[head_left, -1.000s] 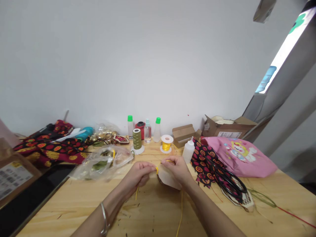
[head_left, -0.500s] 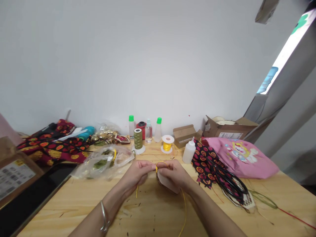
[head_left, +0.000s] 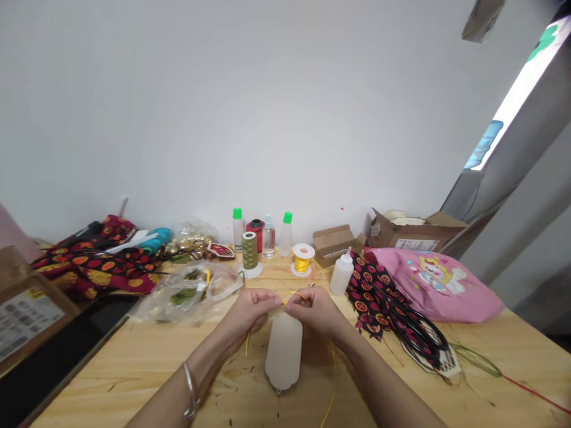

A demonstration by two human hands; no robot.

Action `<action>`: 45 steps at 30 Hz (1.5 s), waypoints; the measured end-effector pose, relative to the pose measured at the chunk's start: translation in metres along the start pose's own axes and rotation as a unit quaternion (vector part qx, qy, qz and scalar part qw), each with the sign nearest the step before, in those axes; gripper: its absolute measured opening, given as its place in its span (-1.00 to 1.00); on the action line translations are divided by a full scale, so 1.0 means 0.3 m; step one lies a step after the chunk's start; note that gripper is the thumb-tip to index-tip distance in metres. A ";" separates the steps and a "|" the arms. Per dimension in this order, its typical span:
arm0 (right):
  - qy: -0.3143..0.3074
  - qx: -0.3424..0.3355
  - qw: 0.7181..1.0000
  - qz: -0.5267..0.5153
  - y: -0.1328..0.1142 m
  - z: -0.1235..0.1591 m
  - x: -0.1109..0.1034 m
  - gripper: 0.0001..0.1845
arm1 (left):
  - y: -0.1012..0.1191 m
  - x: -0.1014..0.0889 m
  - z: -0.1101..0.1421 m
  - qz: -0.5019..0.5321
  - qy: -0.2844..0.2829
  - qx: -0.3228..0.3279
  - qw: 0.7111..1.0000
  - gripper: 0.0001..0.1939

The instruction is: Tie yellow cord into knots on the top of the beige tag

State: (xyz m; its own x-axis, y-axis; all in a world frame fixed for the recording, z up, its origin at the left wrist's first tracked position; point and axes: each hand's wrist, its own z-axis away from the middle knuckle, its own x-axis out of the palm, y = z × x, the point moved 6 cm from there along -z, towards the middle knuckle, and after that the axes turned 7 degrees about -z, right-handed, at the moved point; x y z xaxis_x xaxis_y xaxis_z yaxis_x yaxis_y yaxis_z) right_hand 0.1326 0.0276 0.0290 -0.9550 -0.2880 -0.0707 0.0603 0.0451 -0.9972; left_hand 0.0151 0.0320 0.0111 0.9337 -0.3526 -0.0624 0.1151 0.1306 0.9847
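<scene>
Between my hands a flat pale tag-like piece (head_left: 284, 352) hangs from a yellow cord (head_left: 334, 380), with a small nub at its lower end. My left hand (head_left: 255, 307) pinches the cord just left of the knot at the top of the piece. On the other side, my right hand (head_left: 314, 310) pinches the same cord with thumb and forefinger. A small loop of cord arches between the fingertips. One tail drops below the left hand, and a longer tail runs down past my right wrist.
Behind the hands stand a yellow cord spool (head_left: 303, 261), a green thread spool (head_left: 250, 252) and a white squeeze bottle (head_left: 341, 273). A plastic bag (head_left: 187, 294) lies left. Patterned fabric (head_left: 368, 291), a black cable (head_left: 419, 333) and a pink bag (head_left: 437, 285) lie right.
The pale piece, earlier tilted and partly covered by my right hand, now hangs down with its broad face showing. My right fingers have moved off it onto the cord.
</scene>
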 end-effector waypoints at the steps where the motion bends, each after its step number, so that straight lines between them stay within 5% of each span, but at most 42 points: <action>1: -0.001 0.004 1.000 -0.001 -0.001 0.002 0.001 -0.83 | 0.000 0.003 0.001 -0.007 -0.002 -0.005 1.000 -0.76; 13: -0.024 -0.030 0.998 -0.054 0.008 -0.002 0.014 -0.80 | 0.001 -0.027 -0.011 -0.042 0.112 0.056 0.991 -0.77; 23: -0.024 0.017 0.997 -0.078 0.020 0.000 0.016 -0.82 | -0.003 -0.009 -0.013 -0.036 0.076 0.054 0.995 -0.75; 31: 0.000 0.035 0.995 -0.093 0.036 -0.006 -0.001 -0.77 | -0.002 0.002 0.002 0.076 -0.006 0.016 0.997 -0.73; 38: 0.031 0.017 0.998 -0.057 0.032 -0.009 -0.009 -0.76 | -0.017 -0.009 -0.009 0.030 0.037 -0.003 0.999 -0.63; 45: 0.025 -0.071 0.997 0.005 0.038 -0.024 -0.025 -0.75 | -0.031 -0.012 -0.013 0.008 0.036 -0.007 0.999 -0.66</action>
State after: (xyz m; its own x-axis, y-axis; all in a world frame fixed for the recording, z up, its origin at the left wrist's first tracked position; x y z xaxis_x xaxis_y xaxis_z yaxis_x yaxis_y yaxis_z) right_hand 0.1384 0.0373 0.0183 -0.9680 -0.2391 -0.0767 0.0326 0.1833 -0.9825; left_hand 0.0120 0.0357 0.0016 0.9570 -0.2839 -0.0593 0.1053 0.1494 0.9832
